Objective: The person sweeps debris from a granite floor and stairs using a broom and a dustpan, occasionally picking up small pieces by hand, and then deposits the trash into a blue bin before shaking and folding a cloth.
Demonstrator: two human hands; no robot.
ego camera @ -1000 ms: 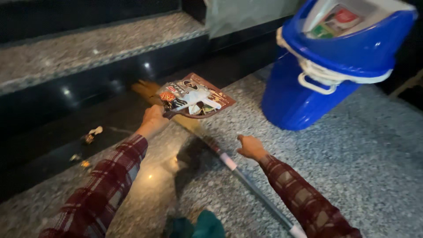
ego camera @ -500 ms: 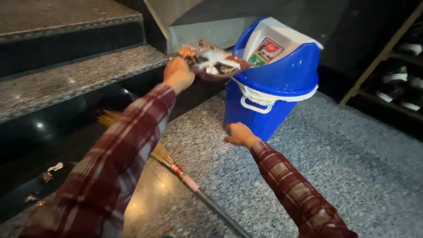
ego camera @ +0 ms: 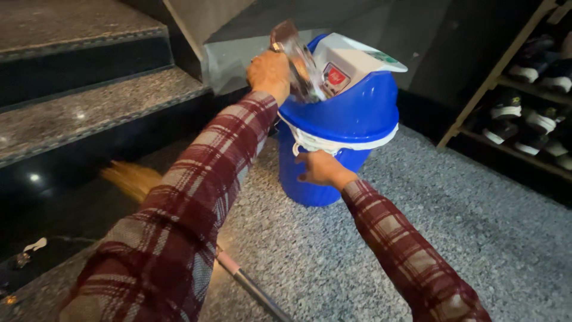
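So since half a second back, the left hand (ego camera: 269,71) is tipping the wrapper up: it was lying nearly flat by the bin's rim, and now it's standing steeply on edge right at the lid opening. The right hand (ego camera: 319,169) has also come up from beside the bin and is now pressing on its side.

Starting at the fingers: the left ones are curling tight round the lower edge of the flat foil wrapper (ego camera: 297,59), clamped on it. The wrapper's long axis is running from upper left down to lower right, with the low end pointing into the white swing lid (ego camera: 351,62) and the high end sticking up above the knuckles. The right fingers are spreading open and lying flat against the blue bin (ego camera: 357,113), just under the white band round its rim, gripping nothing.

Further out, both plaid sleeves are stretching toward the bin, which is sitting on the speckled stone floor (ego camera: 476,220) at the foot of the stairs (ego camera: 89,119). A broom (ego camera: 134,179) is lying on the floor under the left arm, bristles toward the bottom step, handle running back toward the camera. Some small scraps (ego camera: 27,250) are lying on the dark strip at far left. A shoe rack (ego camera: 524,119) is standing at right.
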